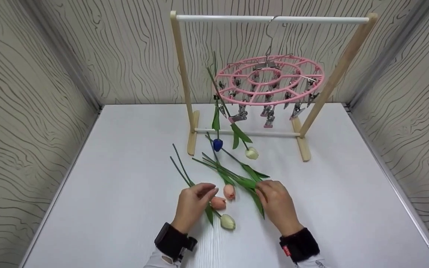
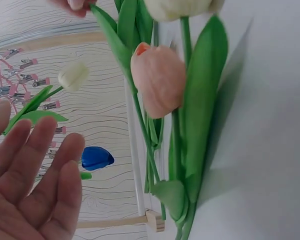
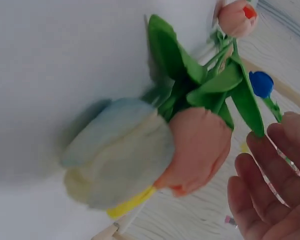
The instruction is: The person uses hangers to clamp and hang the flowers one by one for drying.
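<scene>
My left hand (image 1: pixel 196 203) grips nothing: its fingers curve loosely over 2 green stems, the thumb tip just beside a peach tulip (image 1: pixel 218 203) that lies on the white table (image 1: pixel 132 167). A white tulip (image 1: pixel 228 222) lies next to that bloom, nearer to me, and a second peach tulip (image 1: pixel 229 192) rests a little farther off, its stem running away toward the stand. My right hand (image 1: pixel 277 203) is relaxed too, fingers slightly bent and apart, with the tip of a green leaf (image 3: pixel 250 107) meeting a fingertip; I see no firm clasp on it. That leaf belongs to a cluster of stems and leaves lying between my right hand and the peach blooms, some of it hidden under my fingers. I wear a black band on each wrist. Beyond the flowers on the table, a blue tulip (image 1: pixel 218 145) and another white tulip (image 1: pixel 251 153) hang head down at the left side of a pink round rack (image 1: pixel 253 104); a clip holds the white bloom's stem. More metal clips (image 1: pixel 270 118) dangle under the ring, which hangs by its hook from the white bar (image 1: pixel 222 18) of a wooden stand (image 1: pixel 183 70) before a wood-grain patterned wall (image 1: pixel 125 56).
</scene>
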Demonstrator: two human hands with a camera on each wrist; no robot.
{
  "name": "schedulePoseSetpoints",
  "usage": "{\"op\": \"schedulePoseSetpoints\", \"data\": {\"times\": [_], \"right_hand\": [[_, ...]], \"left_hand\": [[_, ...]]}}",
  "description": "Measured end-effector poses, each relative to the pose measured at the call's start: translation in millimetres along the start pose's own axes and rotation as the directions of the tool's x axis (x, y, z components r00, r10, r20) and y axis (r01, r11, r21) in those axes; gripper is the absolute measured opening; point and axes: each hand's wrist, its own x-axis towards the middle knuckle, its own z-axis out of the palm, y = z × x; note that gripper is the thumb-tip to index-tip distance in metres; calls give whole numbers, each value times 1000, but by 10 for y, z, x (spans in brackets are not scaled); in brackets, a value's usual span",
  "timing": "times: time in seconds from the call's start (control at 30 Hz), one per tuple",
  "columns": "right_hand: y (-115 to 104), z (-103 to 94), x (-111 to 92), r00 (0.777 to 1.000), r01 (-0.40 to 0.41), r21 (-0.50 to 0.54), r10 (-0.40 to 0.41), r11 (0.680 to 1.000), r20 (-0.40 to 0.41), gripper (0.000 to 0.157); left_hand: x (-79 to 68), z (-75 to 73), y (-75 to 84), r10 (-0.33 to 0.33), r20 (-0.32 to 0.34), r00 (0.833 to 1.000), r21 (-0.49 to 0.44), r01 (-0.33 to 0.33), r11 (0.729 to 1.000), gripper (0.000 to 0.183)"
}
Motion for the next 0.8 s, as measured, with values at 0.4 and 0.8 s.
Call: {"op": "schedulePoseSetpoints", "data": {"times": [0.4, 0.8], "right_hand": [[337, 759, 82, 990, 107, -134, -93, 985, 103, 26], [-125, 390, 341, 979, 63, -276, -5, 959, 203, 20]], "left_hand": [[-170, 65, -43, -37, 12, 999, 35, 36, 999, 16], [-162, 69, -21, -67, 22, 998, 35, 66, 997, 15]]}}
